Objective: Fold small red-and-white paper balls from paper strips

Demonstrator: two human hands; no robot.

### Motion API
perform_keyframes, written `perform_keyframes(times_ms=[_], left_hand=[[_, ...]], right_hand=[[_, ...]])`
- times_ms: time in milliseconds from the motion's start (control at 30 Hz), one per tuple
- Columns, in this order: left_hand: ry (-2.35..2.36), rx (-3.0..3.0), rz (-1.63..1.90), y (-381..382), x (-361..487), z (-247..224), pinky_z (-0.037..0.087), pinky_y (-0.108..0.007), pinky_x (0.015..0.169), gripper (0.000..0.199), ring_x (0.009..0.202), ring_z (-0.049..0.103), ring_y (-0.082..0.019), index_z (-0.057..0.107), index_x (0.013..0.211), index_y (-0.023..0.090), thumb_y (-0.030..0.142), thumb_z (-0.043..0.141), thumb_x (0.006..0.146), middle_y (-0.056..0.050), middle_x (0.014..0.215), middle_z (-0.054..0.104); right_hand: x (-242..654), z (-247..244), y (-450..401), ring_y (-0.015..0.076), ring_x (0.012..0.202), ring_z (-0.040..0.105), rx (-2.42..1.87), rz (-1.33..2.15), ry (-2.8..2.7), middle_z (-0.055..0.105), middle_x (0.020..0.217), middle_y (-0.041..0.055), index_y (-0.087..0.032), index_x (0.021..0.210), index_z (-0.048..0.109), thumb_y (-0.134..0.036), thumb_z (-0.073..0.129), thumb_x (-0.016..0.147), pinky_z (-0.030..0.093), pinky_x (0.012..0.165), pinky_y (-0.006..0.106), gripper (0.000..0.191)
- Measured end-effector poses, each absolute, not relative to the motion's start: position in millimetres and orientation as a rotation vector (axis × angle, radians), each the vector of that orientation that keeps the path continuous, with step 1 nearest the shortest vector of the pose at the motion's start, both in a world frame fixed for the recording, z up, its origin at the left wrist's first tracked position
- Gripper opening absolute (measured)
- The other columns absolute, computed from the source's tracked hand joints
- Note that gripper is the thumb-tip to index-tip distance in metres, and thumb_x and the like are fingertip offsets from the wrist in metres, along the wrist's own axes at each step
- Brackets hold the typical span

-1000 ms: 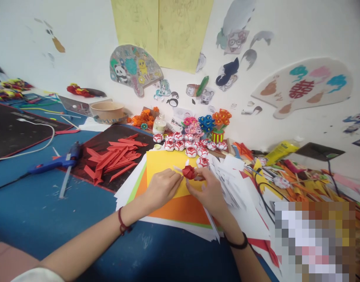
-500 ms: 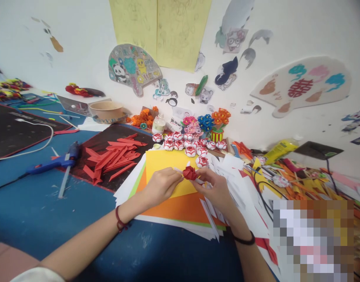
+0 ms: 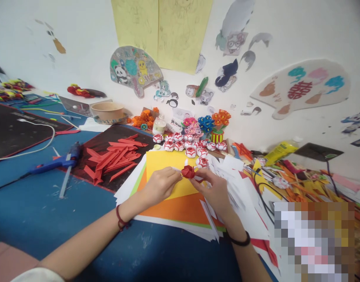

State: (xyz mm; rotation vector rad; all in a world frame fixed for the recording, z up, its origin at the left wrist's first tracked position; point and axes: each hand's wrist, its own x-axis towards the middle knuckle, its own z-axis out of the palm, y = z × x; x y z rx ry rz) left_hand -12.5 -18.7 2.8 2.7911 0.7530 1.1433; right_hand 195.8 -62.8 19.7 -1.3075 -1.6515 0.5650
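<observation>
Above the coloured sheets, a folded red paper flower (image 3: pixel 188 171) with white paper petals around it is held between my two hands. My right hand (image 3: pixel 212 188) grips the flower from the right, thumb below and fingers curled round its side. On the other side my left hand (image 3: pixel 160 186) is closed in a pinch on a white paper petal (image 3: pixel 176 169) at the flower's left edge. Its fingertips are partly hidden. Just behind are several finished red-and-white paper flowers (image 3: pixel 190 152), and yellow paper (image 3: pixel 159 158) and orange paper (image 3: pixel 168 209) lie underneath.
Folded red paper strips (image 3: pixel 115 156) are heaped on a dark mat (image 3: pixel 88 170) at left. Beside it lies a blue glue gun (image 3: pixel 56 163) with its cord. Paper scraps (image 3: pixel 309 186) and a yellow bottle (image 3: pixel 281 152) crowd the right. Against the wall stands a round tub (image 3: pixel 107 111).
The red flower has turned slightly and shifted a little left in my right hand. My left hand keeps its pinch at nearly the same place. The view has moved slightly.
</observation>
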Motion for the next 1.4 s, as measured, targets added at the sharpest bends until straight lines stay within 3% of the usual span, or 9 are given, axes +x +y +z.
perform_keyframes(times_ms=[233,400,567,767,1033,1200,1300,1400], left_hand=[[0.67,2.938,1.245,-18,-14,4,0.043,-0.027,0.063,0.026,0.069,0.053,-0.016,0.059,0.099,0.013,0.006,0.035,0.094,-0.007,0.076,0.063],[0.606,2.994,1.241,-15,-16,1,0.041,-0.027,0.059,0.027,0.066,0.051,-0.016,0.059,0.102,0.013,0.008,0.034,0.095,-0.006,0.073,0.062],[0.582,3.004,1.239,-12,-19,-3,0.042,-0.028,0.06,0.029,0.069,0.053,-0.016,0.059,0.103,0.014,0.007,0.031,0.095,-0.007,0.076,0.063],[0.522,3.015,1.227,-13,-20,-4,0.044,-0.029,0.063,0.028,0.074,0.055,-0.017,0.059,0.102,0.013,0.007,0.032,0.097,-0.008,0.081,0.065],[0.828,2.849,1.188,-19,-10,4,0.044,-0.028,0.063,0.017,0.071,0.055,-0.016,0.059,0.1,0.014,0.022,0.044,0.099,-0.006,0.08,0.064],[0.988,2.475,1.227,-22,-8,0,0.049,-0.027,0.073,0.013,0.082,0.061,-0.015,0.053,0.107,0.019,0.028,0.051,0.097,-0.005,0.094,0.065],[1.013,2.361,1.222,-22,-8,-1,0.05,-0.026,0.071,0.026,0.078,0.063,-0.014,0.047,0.122,0.021,0.029,0.051,0.097,-0.003,0.095,0.066],[0.912,2.47,1.104,-20,-9,1,0.05,-0.028,0.077,0.036,0.088,0.064,-0.016,0.042,0.136,0.025,0.026,0.043,0.099,-0.006,0.102,0.067]], right_hand=[[201,17,-60,0.0187,0.082,0.065,-1.259,0.715,-1.607,0.07,0.09,0.0027,-0.021,0.093,0.067,-0.034,0.073,0.079,0.051,0.078,0.032,0.021],[207,16,-59,0.019,0.074,0.066,-1.281,0.858,-1.588,0.071,0.077,0.0021,-0.02,0.08,0.068,-0.036,0.079,0.072,0.052,0.075,0.033,0.021],[203,19,-62,0.021,0.076,0.069,-1.329,0.772,-1.534,0.073,0.078,0.0026,-0.02,0.08,0.07,-0.035,0.08,0.07,0.053,0.075,0.034,0.021],[196,20,-66,0.0205,0.077,0.071,-1.303,0.74,-1.471,0.075,0.079,0.0005,-0.024,0.101,0.068,-0.027,0.079,0.072,0.054,0.077,0.034,0.032],[191,16,-67,0.0187,0.072,0.07,-1.29,0.414,-1.564,0.075,0.083,0.0012,-0.022,0.09,0.069,-0.029,0.077,0.076,0.053,0.071,0.031,0.017],[187,10,-66,0.0173,0.068,0.069,-1.302,0.319,-1.589,0.074,0.078,-0.0007,-0.022,0.09,0.068,-0.029,0.076,0.077,0.052,0.067,0.029,0.017],[187,7,-65,0.0172,0.07,0.07,-1.292,0.323,-1.581,0.075,0.081,-0.0009,-0.023,0.093,0.067,-0.029,0.075,0.078,0.053,0.068,0.028,0.018],[188,8,-65,0.0167,0.07,0.07,-1.271,0.292,-1.617,0.075,0.081,-0.0012,-0.023,0.093,0.067,-0.028,0.074,0.08,0.053,0.068,0.028,0.016]])
